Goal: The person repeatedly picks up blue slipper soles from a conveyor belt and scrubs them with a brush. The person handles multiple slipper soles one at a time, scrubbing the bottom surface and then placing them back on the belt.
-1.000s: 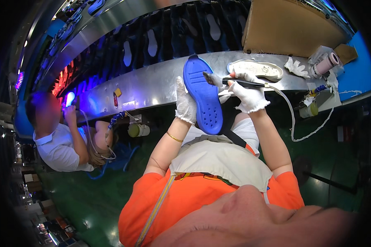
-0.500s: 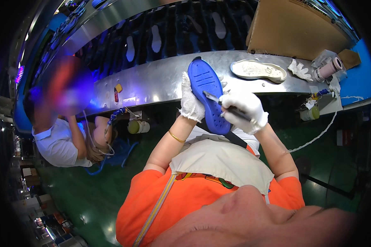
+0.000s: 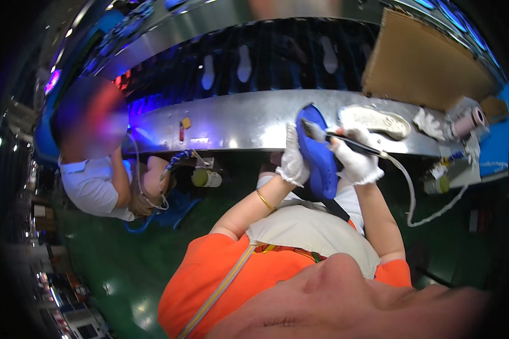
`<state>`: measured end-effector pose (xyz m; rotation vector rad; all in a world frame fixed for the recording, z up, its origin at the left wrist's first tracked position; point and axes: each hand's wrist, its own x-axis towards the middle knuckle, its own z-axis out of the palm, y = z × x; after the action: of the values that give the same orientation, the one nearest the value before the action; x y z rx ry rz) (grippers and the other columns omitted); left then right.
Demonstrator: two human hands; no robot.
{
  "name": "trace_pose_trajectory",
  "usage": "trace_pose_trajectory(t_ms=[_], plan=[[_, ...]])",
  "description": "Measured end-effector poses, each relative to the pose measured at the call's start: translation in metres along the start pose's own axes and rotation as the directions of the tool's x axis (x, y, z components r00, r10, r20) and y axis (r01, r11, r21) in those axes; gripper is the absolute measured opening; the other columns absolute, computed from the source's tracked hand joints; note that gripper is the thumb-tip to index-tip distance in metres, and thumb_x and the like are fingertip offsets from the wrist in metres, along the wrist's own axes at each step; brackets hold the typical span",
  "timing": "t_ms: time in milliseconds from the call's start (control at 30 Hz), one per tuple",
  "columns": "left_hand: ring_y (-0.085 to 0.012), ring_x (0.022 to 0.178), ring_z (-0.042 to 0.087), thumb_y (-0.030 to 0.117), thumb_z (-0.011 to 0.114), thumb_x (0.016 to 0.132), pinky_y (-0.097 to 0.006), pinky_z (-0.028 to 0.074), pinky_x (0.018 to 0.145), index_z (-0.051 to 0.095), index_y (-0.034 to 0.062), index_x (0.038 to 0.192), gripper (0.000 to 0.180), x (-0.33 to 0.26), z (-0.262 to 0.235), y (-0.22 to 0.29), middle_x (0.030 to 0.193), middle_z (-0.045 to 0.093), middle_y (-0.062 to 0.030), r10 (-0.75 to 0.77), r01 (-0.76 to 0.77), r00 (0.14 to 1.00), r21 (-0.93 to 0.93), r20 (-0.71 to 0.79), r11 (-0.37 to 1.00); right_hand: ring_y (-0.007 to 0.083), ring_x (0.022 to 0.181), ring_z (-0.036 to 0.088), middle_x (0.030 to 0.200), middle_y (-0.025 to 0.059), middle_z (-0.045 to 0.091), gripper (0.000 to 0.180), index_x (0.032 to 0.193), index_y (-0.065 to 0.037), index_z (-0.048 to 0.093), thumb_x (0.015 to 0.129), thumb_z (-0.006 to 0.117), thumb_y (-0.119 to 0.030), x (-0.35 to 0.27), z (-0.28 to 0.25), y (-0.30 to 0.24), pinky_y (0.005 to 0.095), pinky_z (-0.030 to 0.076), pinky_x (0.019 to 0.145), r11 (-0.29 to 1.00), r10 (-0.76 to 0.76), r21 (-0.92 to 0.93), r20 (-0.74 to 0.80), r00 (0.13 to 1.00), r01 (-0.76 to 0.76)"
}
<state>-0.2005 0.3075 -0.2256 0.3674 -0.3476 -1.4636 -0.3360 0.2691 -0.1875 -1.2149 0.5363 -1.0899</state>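
Blue shoe sole (image 3: 318,155) stands on edge in front of my chest, just below the metal conveyor ledge (image 3: 237,121). It is bright blue, elongated, with a rounded upper end and small pits near its lower end. My left hand (image 3: 292,161), in a white glove, clamps its left edge with curled fingers. My right hand (image 3: 356,161), also gloved, grips a dark brush tool (image 3: 336,138) whose bristled tip touches the sole's upper part. A white hose (image 3: 410,195) trails from the tool. A white shoe sole (image 3: 374,120) lies on the ledge just beyond.
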Motion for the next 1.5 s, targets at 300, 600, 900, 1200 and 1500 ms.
trace_pose_trajectory(t_ms=[300, 600, 900, 1200, 1500], plan=[[-0.0247, 0.103, 0.057, 0.072, 0.037, 0.082, -0.038, 0.044, 0.095, 0.044, 0.0042, 0.128, 0.082, 0.002, -0.01, 0.012, 0.117, 0.057, -0.0156, -0.087, 0.095, 0.994, 0.14, -0.062, 0.986, 0.0098, 0.074, 0.059, 0.084, 0.0061, 0.061, 0.017, 0.092, -0.001, 0.058, 0.077, 0.063, 0.003, -0.016, 0.011, 0.0, 0.0233, 0.048, 0.069, 0.96, -0.096, -0.249, 0.13, 0.987, 0.126], [-0.0265, 0.109, 0.055, 0.066, 0.032, 0.087, -0.041, 0.042, 0.098, 0.04, 0.0057, 0.132, 0.076, -0.007, -0.001, 0.033, 0.126, 0.051, -0.0156, -0.262, 0.266, 0.964, 0.176, -0.046, 0.948, 0.013, 0.072, 0.06, 0.079, 0.0069, 0.061, 0.018, 0.082, -0.003, 0.06, 0.068, 0.067, 0.007, -0.03, 0.015, -0.012, 0.0257, 0.049, 0.068, 0.844, -0.198, -0.444, 0.262, 0.945, 0.3], [-0.0202, 0.107, 0.053, 0.067, 0.025, 0.085, -0.037, 0.043, 0.096, 0.04, 0.0097, 0.13, 0.074, -0.029, -0.028, 0.011, 0.122, 0.051, -0.0069, -0.445, 0.402, 0.894, 0.347, 0.053, 0.848, 0.0106, 0.074, 0.058, 0.085, 0.0076, 0.062, 0.009, 0.086, -0.001, 0.058, 0.078, 0.064, 0.002, -0.039, -0.028, 0.018, 0.026, 0.049, 0.069, 0.962, -0.055, -0.264, 0.076, 0.996, 0.073], [-0.029, 0.109, 0.055, 0.083, 0.025, 0.073, -0.042, 0.046, 0.094, 0.037, 0.0065, 0.133, 0.098, 0.014, -0.007, 0.015, 0.122, 0.052, -0.0177, -0.286, 0.277, 0.958, 0.196, 0.018, 0.941, 0.0115, 0.077, 0.061, 0.083, 0.0074, 0.067, 0.011, 0.084, -0.001, 0.064, 0.077, 0.07, -0.006, -0.02, -0.021, 0.02, 0.0255, 0.05, 0.071, 0.985, -0.007, -0.17, -0.042, 0.999, 0.0], [-0.0324, 0.104, 0.056, 0.088, 0.028, 0.064, -0.046, 0.046, 0.092, 0.039, 0.006, 0.132, 0.107, 0.029, 0.003, 0.022, 0.118, 0.055, -0.0181, -0.081, 0.103, 0.982, -0.12, 0.173, 0.987, 0.0151, 0.079, 0.06, 0.084, 0.0084, 0.063, 0.01, 0.079, -0.001, 0.059, 0.076, 0.067, 0.002, -0.012, -0.014, 0.004, 0.029, 0.049, 0.073, 0.952, -0.185, -0.22, 0.146, 0.972, 0.214]])
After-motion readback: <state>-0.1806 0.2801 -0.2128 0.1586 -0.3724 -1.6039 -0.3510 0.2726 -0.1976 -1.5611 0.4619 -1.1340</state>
